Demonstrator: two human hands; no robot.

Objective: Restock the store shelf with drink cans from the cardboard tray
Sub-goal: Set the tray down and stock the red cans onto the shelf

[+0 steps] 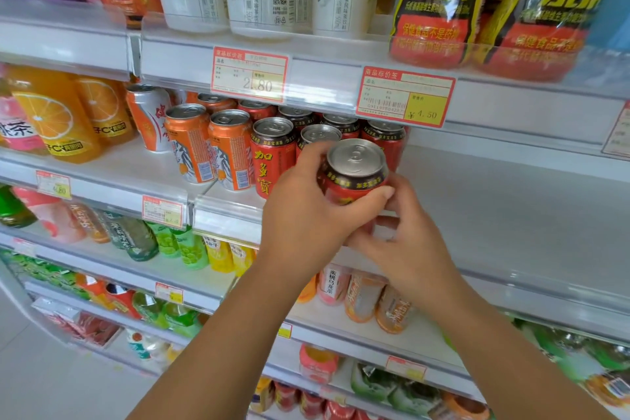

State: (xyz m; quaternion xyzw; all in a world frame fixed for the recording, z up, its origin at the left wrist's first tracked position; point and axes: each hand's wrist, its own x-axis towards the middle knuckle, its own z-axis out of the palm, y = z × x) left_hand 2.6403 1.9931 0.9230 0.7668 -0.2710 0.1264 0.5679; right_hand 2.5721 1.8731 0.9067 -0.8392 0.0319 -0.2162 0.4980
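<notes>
2 hands: I have both on 1 red aluminium drink can with a silver pull-tab lid [354, 174].
Left hand [306, 215]: wrapped around the can's left side, thumb across its front.
Right hand [405, 242]: fingers pinched on the can's lower right.
Can position: upright at the front edge of the white metal store shelf [494, 201], just right of the standing red cans [272, 157].
Orange striped cans [208, 143]: further left.
Shelf's right half: bare.

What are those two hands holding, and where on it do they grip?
A red drink can, upright, held in both hands. The left hand wraps its side; the right hand grips lower down, near the base.
</notes>
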